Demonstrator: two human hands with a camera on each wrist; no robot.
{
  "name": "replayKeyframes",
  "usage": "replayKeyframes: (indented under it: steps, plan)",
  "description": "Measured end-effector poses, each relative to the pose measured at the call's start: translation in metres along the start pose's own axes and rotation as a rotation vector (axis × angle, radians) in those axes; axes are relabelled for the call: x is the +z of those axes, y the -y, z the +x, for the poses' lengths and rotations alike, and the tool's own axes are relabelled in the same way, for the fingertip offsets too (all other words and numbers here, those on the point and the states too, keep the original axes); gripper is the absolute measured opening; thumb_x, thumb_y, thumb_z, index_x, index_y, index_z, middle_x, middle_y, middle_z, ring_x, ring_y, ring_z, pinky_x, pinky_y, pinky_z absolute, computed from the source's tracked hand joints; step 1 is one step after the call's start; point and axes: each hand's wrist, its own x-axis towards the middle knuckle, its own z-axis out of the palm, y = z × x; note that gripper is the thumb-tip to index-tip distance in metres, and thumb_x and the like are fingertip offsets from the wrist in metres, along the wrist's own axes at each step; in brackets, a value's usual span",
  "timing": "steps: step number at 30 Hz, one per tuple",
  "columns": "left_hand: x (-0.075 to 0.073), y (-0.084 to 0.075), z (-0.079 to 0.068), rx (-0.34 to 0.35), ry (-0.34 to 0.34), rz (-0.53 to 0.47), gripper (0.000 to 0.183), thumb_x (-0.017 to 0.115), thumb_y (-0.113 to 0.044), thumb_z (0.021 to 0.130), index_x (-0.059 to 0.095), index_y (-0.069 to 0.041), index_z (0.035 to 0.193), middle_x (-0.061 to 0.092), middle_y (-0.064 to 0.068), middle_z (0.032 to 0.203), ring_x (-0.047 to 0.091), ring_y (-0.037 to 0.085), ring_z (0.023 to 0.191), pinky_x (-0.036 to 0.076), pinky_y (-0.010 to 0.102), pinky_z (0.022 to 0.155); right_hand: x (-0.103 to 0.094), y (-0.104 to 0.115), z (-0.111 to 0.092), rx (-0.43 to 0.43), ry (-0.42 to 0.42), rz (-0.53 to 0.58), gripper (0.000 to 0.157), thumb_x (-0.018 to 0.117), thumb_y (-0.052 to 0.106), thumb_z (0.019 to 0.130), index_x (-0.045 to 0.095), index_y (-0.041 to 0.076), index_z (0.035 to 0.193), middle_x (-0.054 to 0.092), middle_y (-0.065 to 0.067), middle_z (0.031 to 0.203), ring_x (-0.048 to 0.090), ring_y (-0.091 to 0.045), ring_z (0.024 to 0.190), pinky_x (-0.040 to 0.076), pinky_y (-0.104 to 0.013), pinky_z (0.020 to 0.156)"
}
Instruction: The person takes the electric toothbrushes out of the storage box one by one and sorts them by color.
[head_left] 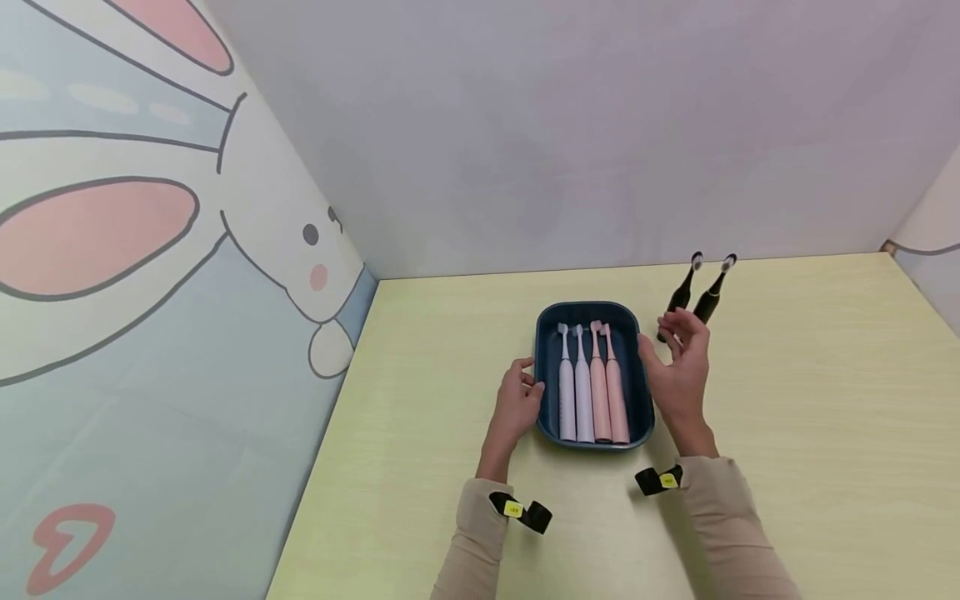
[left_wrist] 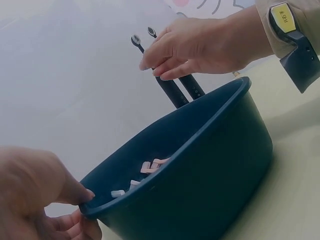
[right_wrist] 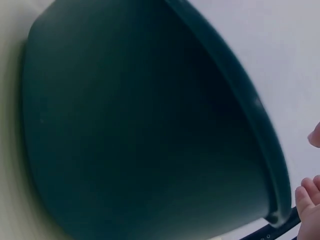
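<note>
A dark blue-green bin (head_left: 548, 429) stands on the table with two whitish electric toothbrushes (head_left: 567, 400) and two pink electric toothbrushes (head_left: 617, 400) side by side in it, heads toward the back. My left hand (head_left: 519, 400) grips the bin's left rim, thumb over the edge and fingers outside, as the left wrist view shows. At the right rim is my right hand (head_left: 681, 375), fingers loosely bent and apart from the thumb, nothing between them. Just beyond it are two black electric toothbrushes (head_left: 707, 306), their lower ends partly hidden by the hand.
The pale wooden table (head_left: 435, 358) ends at a plain light wall (head_left: 525, 150) behind the bin. A wall with a cartoon rabbit (head_left: 262, 217) runs along the left side. Each sleeve carries a black wrist strap with a camera (head_left: 537, 517).
</note>
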Motion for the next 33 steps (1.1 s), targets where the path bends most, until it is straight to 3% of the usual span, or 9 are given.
replayKeyframes:
  steps: [8, 13, 16, 23, 33]
  plan:
    - [0.0, 0.001, 0.0, 0.016, 0.001, -0.004, 0.044, 0.055, -0.008, 0.095, 0.046, -0.008, 0.138, 0.052, 0.007, 0.096, 0.051, 0.014, 0.073, 0.044, 0.026, 0.063, 0.01, 0.005, -0.007, 0.053, 0.07, -0.104, 0.058, 0.063, -0.006, 0.085, 0.034, -0.009, 0.135, 0.044, -0.025, 0.128, 0.048, -0.031, 0.117, 0.039, -0.025, 0.105]
    - [-0.001, 0.001, 0.001, 0.016, 0.007, 0.002, 0.044, 0.055, -0.008, 0.095, 0.045, -0.008, 0.138, 0.052, 0.007, 0.096, 0.051, 0.014, 0.073, 0.044, 0.026, 0.063, 0.016, 0.008, -0.01, 0.078, 0.126, -0.144, 0.059, 0.064, -0.005, 0.085, 0.034, -0.009, 0.136, 0.045, -0.027, 0.13, 0.048, -0.035, 0.12, 0.038, -0.036, 0.106]
    - [-0.001, 0.001, 0.001, 0.012, 0.01, 0.004, 0.044, 0.055, -0.008, 0.096, 0.045, -0.008, 0.138, 0.052, 0.007, 0.097, 0.051, 0.014, 0.074, 0.044, 0.026, 0.064, 0.02, 0.002, -0.011, 0.099, 0.17, -0.154, 0.06, 0.064, -0.006, 0.085, 0.033, -0.01, 0.136, 0.044, -0.027, 0.131, 0.048, -0.036, 0.123, 0.036, -0.044, 0.106]
    - [-0.001, 0.001, 0.002, 0.004, 0.007, 0.005, 0.044, 0.055, -0.009, 0.096, 0.046, -0.01, 0.138, 0.052, 0.007, 0.097, 0.051, 0.014, 0.075, 0.045, 0.026, 0.064, 0.03, -0.025, -0.013, 0.13, 0.276, -0.185, 0.069, 0.067, -0.001, 0.085, 0.029, -0.005, 0.142, 0.044, -0.025, 0.134, 0.046, -0.036, 0.126, 0.036, -0.045, 0.106]
    - [-0.001, 0.001, 0.001, -0.001, 0.013, 0.0, 0.043, 0.055, -0.009, 0.096, 0.046, -0.01, 0.138, 0.052, 0.007, 0.097, 0.052, 0.014, 0.075, 0.045, 0.026, 0.065, 0.041, -0.024, -0.015, 0.172, 0.359, -0.243, 0.069, 0.067, 0.008, 0.087, 0.029, -0.004, 0.143, 0.045, -0.024, 0.133, 0.047, -0.037, 0.125, 0.037, -0.05, 0.105]
